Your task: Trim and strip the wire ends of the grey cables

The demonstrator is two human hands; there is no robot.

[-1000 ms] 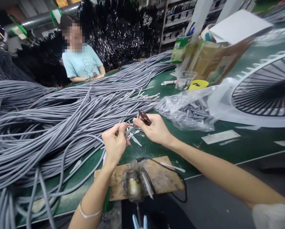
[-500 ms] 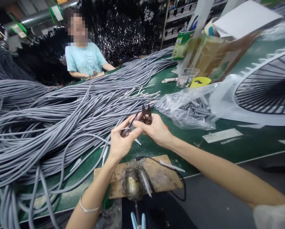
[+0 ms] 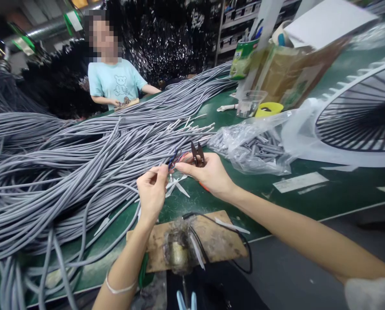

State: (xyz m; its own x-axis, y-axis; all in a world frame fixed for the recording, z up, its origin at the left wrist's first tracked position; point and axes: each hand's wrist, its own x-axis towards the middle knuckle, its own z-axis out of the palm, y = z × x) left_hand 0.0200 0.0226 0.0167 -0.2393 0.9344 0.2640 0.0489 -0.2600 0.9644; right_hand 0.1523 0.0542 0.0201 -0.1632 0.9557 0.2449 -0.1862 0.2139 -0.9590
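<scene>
My right hand (image 3: 213, 174) is closed around a pair of dark thread snips (image 3: 198, 154), whose blades point away from me. Its thumb and forefinger also pinch thin coloured wires (image 3: 183, 158), red and blue among them. To the left of it, my left hand (image 3: 152, 189) is closed in a pinch at the near end of these wires. The fingers hide whatever part of the cable lies inside that hand. White strips (image 3: 178, 186) lie on the green table beneath the hands. Beside the left hand spreads a large heap of grey cables (image 3: 92, 172).
A clear bag of short grey tubes (image 3: 260, 148) lies right of my hands, before a white fan (image 3: 295, 137). Close to me sits a wooden board (image 3: 224, 241) with a small motor (image 3: 178, 252) and black wire. Across the table is a co-worker (image 3: 115, 82) in a light blue shirt.
My left hand has moved left and slightly toward me, widening the gap between the hands. The wires now show between them. My right hand has barely moved and still has the snips.
</scene>
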